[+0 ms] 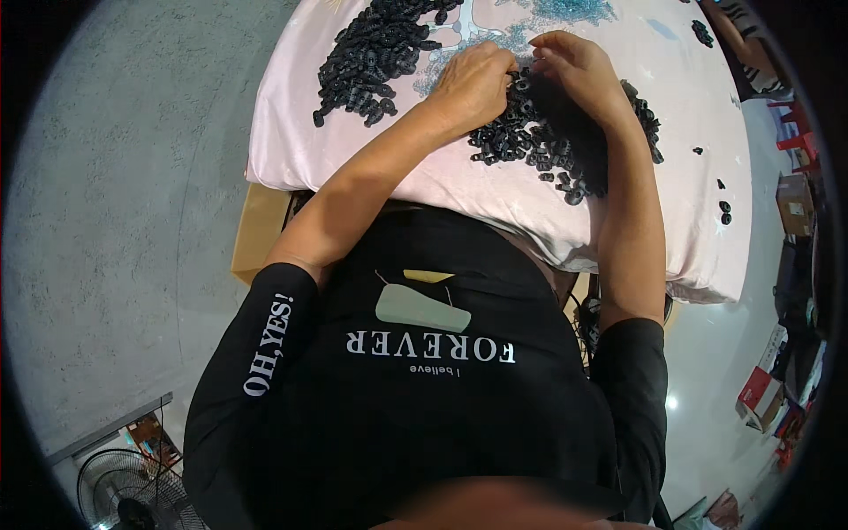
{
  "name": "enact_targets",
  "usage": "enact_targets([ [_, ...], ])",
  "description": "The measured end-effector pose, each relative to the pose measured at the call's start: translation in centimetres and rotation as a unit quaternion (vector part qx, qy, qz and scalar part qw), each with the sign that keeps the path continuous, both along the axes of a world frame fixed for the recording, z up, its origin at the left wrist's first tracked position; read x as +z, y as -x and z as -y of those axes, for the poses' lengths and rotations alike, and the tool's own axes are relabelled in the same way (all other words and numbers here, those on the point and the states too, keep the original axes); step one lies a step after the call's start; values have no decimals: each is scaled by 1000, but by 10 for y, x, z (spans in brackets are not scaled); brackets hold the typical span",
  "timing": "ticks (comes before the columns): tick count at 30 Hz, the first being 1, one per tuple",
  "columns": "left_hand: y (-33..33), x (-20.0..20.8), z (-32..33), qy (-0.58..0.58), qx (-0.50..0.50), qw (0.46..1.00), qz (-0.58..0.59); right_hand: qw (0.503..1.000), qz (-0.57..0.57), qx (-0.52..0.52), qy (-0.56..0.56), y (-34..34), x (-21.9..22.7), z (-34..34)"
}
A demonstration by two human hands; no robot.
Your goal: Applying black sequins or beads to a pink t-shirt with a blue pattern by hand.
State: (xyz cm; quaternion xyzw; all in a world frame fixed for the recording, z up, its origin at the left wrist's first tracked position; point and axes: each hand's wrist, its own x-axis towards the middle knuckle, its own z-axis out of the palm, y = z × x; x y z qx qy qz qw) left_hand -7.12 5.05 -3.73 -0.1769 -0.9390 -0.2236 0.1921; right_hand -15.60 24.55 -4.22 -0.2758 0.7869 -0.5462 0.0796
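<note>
My left hand (475, 86) is closed over the cloth, its fingertips pinched together and whatever they grip too small to make out. Just to its right, my right hand (583, 75) is bent inward with thumb and fingertips drawn together toward the left hand; anything between them is hidden. Below and between both hands lies a spread of small black plastic parts (508, 137), some in the shadow of my right arm. A taller heap of ribbed black pieces (375, 57) sits to the left of my left hand.
Pink patterned cloth (291, 132) covers the table. A few loose black parts (725, 212) lie toward its right edge, with a small black cluster (702, 34) farther back. Another person's arm (746, 40) shows at the far right. Cardboard boxes (795, 203) stand beyond; a fan (132, 495) is lower left.
</note>
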Motion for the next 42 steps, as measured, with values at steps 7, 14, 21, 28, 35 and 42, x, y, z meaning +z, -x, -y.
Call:
enact_targets([
  [7, -9, 14, 3, -285, 30, 948, 140, 999, -24, 25, -21, -12, 12, 3],
  [14, -7, 7, 4, -406, -8, 902, 145, 995, 66, 63, 45, -34, 26, 20],
  [21, -10, 17, 19, -340, 12, 934, 111, 982, 111, 51, 142, -30, 20, 24],
  [28, -54, 20, 53, -149, 11, 981, 121, 990, 85, 30, 106, -30, 21, 23],
  [35, -69, 19, 52, -107, 7, 991, 76, 993, 47, 55, 89, -38, 22, 30],
  [42, -65, 17, 44, -55, 31, 993, 102, 997, 29, 35, 65, -40, 22, 30],
])
